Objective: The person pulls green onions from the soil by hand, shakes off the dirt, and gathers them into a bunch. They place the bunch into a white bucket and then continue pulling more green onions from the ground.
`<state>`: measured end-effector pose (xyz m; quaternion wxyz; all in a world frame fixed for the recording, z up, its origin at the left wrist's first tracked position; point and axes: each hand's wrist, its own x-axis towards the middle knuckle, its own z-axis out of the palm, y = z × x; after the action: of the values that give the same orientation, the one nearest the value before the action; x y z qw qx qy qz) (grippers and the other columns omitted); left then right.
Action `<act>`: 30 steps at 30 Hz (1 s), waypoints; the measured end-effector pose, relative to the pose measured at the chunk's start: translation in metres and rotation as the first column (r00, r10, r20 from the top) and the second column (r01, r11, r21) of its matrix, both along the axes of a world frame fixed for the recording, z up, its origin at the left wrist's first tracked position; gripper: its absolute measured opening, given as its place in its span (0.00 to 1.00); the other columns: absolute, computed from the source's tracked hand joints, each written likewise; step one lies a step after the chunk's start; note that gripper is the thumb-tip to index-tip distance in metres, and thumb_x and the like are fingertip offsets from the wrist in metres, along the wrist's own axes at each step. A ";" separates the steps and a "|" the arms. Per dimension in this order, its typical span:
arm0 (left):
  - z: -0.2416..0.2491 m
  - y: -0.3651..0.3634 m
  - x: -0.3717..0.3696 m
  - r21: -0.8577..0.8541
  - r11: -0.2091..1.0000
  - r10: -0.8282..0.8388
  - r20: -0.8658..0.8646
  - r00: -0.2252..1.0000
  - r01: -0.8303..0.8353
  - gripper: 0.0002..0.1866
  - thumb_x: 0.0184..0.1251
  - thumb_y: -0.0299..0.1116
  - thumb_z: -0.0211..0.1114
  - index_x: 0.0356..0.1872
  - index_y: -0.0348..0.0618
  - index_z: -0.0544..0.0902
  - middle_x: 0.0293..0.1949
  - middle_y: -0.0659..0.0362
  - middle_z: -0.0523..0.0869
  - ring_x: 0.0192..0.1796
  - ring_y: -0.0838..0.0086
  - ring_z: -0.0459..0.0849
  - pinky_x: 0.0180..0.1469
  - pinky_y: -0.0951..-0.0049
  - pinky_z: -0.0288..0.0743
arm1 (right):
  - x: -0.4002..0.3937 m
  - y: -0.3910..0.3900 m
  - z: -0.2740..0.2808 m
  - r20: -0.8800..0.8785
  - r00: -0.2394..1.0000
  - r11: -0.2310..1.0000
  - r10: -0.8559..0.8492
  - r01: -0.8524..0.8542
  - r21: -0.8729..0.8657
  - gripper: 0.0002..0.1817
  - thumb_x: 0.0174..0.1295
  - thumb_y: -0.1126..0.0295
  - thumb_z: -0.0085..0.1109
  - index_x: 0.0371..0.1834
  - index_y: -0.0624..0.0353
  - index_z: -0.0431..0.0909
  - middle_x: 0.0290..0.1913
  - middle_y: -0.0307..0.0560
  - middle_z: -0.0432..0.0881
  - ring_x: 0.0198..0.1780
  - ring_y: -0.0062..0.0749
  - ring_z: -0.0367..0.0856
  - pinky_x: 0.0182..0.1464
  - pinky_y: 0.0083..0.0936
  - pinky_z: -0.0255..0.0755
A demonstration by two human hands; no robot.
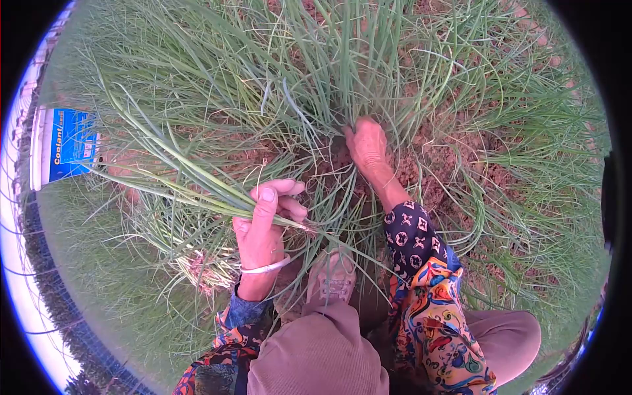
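My left hand (260,227) is closed on a small bunch of green onions (201,181), thumb on top. Their long leaves point up and to the left, and the pale root ends stick out on the right side of the hand. Farther forward, my right hand (368,145) reaches down to the soil at the base of a standing clump of green onions (349,72). Its fingers are curled in at the stems, and their tips are partly hidden. Left of my left wrist lies a pile of pulled green onions (205,268) with whitish-pink roots.
A white bucket with a blue "Coolant" label (66,145) stands at the far left. Reddish soil (441,158) shows between the plants on the right. My shoe (332,276) is planted just below the hands, and green onion rows spread all around.
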<state>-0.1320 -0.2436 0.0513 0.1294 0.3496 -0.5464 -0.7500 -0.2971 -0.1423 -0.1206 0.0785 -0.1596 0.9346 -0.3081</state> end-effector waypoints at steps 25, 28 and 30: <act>-0.051 -0.017 -0.015 0.043 0.997 0.073 -0.099 0.992 -0.069 0.20 0.73 0.36 0.52 0.57 0.28 0.72 0.52 0.47 0.79 0.46 0.66 0.83 0.50 0.69 0.79 | 0.034 0.010 0.039 -0.156 0.907 0.895 0.392 -0.415 -0.162 0.21 0.52 0.71 0.56 0.52 0.56 0.76 0.38 0.53 0.79 0.43 0.49 0.78 0.44 0.39 0.75; -0.049 -0.014 -0.010 0.063 0.995 0.088 -0.102 0.991 -0.081 0.19 0.73 0.36 0.52 0.56 0.30 0.74 0.50 0.49 0.80 0.48 0.65 0.83 0.52 0.67 0.78 | 0.017 0.005 0.037 0.132 0.984 0.973 0.121 -0.091 -0.210 0.16 0.54 0.69 0.56 0.47 0.56 0.78 0.37 0.58 0.81 0.41 0.54 0.79 0.44 0.44 0.73; -0.050 -0.012 -0.009 0.086 0.993 0.091 -0.085 0.992 -0.083 0.19 0.73 0.36 0.52 0.55 0.30 0.74 0.50 0.49 0.80 0.48 0.64 0.83 0.53 0.65 0.77 | 0.003 -0.010 0.032 0.224 0.972 0.990 0.066 -0.035 -0.138 0.12 0.55 0.67 0.57 0.41 0.58 0.80 0.34 0.62 0.81 0.40 0.59 0.79 0.44 0.47 0.72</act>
<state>-0.1411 -0.2560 0.0017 0.1716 0.3445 -0.4930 -0.7802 -0.2942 -0.1520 -0.0883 0.1824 -0.1518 0.8923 -0.3839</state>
